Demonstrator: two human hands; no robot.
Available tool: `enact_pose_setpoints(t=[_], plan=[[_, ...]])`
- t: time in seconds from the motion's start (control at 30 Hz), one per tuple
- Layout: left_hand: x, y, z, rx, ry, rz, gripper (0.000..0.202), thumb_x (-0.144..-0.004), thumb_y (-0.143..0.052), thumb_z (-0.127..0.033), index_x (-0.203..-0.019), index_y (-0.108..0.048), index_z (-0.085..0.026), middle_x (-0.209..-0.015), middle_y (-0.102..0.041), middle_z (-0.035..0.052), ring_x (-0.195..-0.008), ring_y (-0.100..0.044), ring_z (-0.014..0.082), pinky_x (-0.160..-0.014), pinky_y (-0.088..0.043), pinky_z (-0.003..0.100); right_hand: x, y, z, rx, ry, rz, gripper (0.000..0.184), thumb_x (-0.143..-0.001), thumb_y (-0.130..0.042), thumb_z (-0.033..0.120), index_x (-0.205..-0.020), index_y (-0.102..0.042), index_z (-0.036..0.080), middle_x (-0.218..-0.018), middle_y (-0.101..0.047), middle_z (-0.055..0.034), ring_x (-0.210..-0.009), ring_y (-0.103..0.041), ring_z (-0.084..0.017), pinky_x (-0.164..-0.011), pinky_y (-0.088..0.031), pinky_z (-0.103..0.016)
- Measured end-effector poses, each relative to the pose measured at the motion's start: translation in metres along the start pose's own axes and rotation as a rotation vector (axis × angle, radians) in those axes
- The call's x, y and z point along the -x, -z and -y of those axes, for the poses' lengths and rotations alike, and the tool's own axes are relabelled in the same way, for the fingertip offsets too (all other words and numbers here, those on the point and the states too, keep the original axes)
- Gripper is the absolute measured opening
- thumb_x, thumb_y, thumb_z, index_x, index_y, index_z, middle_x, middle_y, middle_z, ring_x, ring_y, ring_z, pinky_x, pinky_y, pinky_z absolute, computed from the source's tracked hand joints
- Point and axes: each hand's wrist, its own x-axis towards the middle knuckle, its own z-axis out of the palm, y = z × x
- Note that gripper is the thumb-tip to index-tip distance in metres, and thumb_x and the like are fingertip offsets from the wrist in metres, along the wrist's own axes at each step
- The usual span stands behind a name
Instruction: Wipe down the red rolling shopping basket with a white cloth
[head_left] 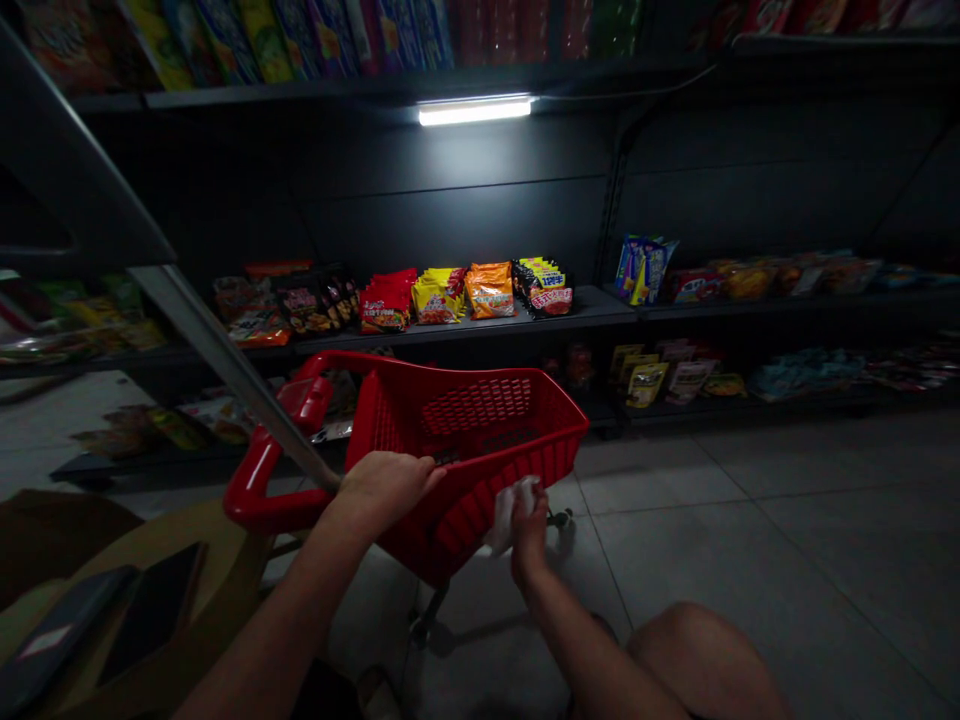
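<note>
A red plastic shopping cart (472, 490) stands in front of me, its perforated basket hollow side up. My left hand (386, 485) is closed over the near rim of the basket, close to the handle end. Lower and to the right, my right hand (531, 525) has its fingers closed on a crumpled white wipe (504, 520), against or just beside the basket's outer near wall. Whether it is paper or cloth I cannot tell. The cart's thick red handle (259, 500) lies left of my left hand.
Dark shelves (585, 308) with snack packets (491, 292) run behind the cart under a lit tube (474, 110). A slanted metal pole (225, 360) crosses the left side. At lower left, a phone (154, 610) lies on a tan round surface (217, 570). Tiled floor (675, 500) extends right.
</note>
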Motion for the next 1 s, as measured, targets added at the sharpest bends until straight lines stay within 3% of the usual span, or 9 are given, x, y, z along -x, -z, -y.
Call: enact_pose_setpoints(t=[0.07,0.1,0.2,0.33,0.43,0.53,0.7,0.83,1.0], plan=[[0.000,0.000,0.000,0.002,0.000,-0.012,0.052,-0.100,-0.028,-0.050,-0.099,-0.071,-0.021,-0.090,-0.077,0.0150,-0.087,-0.074,0.0330,-0.074,-0.055,0.043,0.044,-0.019,-0.019,0.016,-0.055,0.126,0.035,-0.061,-0.070,0.041,-0.091,-0.066,0.024,-0.092,-0.073,-0.0058,-0.087,-0.069,-0.027,-0.078,-0.054,-0.037],[0.000,0.000,0.000,0.003,0.001,-0.013,0.052,-0.100,-0.028,-0.050,-0.099,-0.071,-0.021,-0.089,-0.077,0.0154,-0.087,-0.075,0.0333,-0.073,-0.055,0.043,0.059,-0.025,-0.027,0.021,-0.101,0.339,0.033,-0.058,-0.071,0.036,-0.088,-0.068,0.024,-0.089,-0.074,-0.0039,-0.084,-0.069,-0.026,-0.078,-0.054,-0.036],[0.001,0.000,-0.001,0.007,0.009,-0.020,0.052,-0.100,-0.028,-0.049,-0.099,-0.071,-0.020,-0.091,-0.077,0.0162,-0.088,-0.074,0.0327,-0.074,-0.054,0.042,0.064,-0.025,-0.039,0.023,-0.206,0.559,0.026,-0.057,-0.070,0.033,-0.081,-0.070,0.023,-0.076,-0.073,-0.0019,-0.068,-0.067,-0.024,-0.066,-0.053,-0.035],[0.002,0.001,-0.001,0.015,0.015,-0.031,0.051,-0.100,-0.029,-0.050,-0.100,-0.071,-0.021,-0.091,-0.077,0.0151,-0.089,-0.074,0.0295,-0.076,-0.053,0.038,0.002,0.007,-0.025,-0.067,-0.255,0.351,0.026,-0.057,-0.069,0.038,-0.077,-0.066,0.022,-0.068,-0.070,-0.0013,-0.063,-0.065,-0.022,-0.061,-0.051,-0.033],[0.003,0.003,-0.001,0.024,0.001,-0.031,0.052,-0.100,-0.029,-0.049,-0.099,-0.071,-0.020,-0.090,-0.077,0.0144,-0.087,-0.074,0.0296,-0.074,-0.053,0.038,-0.046,0.034,-0.008,-0.102,-0.119,0.028,0.027,-0.057,-0.070,0.037,-0.077,-0.064,0.020,-0.069,-0.069,-0.0023,-0.063,-0.064,-0.021,-0.058,-0.050,-0.030],[0.004,0.004,-0.003,0.014,-0.019,-0.042,0.052,-0.100,-0.028,-0.049,-0.098,-0.071,-0.020,-0.089,-0.077,0.0145,-0.086,-0.074,0.0316,-0.072,-0.054,0.040,-0.080,0.055,0.007,-0.168,-0.042,-0.255,0.039,-0.062,-0.064,0.045,-0.091,-0.063,0.019,-0.072,-0.067,-0.0016,-0.059,-0.062,-0.019,-0.054,-0.049,-0.029],[0.005,0.004,-0.004,-0.014,-0.027,-0.036,0.053,-0.100,-0.027,-0.050,-0.097,-0.071,-0.020,-0.088,-0.077,0.0140,-0.085,-0.075,0.0332,-0.071,-0.055,0.042,-0.112,0.063,0.015,-0.251,-0.020,-0.376,0.055,-0.069,-0.058,0.054,-0.112,-0.054,0.021,-0.091,-0.066,-0.0013,-0.071,-0.064,-0.016,-0.063,-0.053,-0.028],[0.004,0.003,-0.002,-0.026,-0.035,-0.028,0.054,-0.100,-0.026,-0.051,-0.098,-0.070,-0.020,-0.088,-0.077,0.0144,-0.087,-0.075,0.0316,-0.073,-0.055,0.040,-0.072,0.036,-0.007,-0.244,-0.069,-0.292,0.061,-0.066,-0.062,0.049,-0.120,-0.047,0.023,-0.098,-0.064,-0.0002,-0.081,-0.064,-0.014,-0.071,-0.053,-0.026],[0.002,0.002,-0.004,-0.030,-0.021,-0.034,0.054,-0.100,-0.027,-0.051,-0.098,-0.071,-0.019,-0.088,-0.077,0.0160,-0.087,-0.074,0.0343,-0.071,-0.055,0.043,0.040,-0.011,-0.050,-0.200,-0.218,0.101,0.053,-0.056,-0.073,0.042,-0.103,-0.056,0.022,-0.083,-0.068,0.0007,-0.069,-0.064,-0.015,-0.063,-0.051,-0.025]])
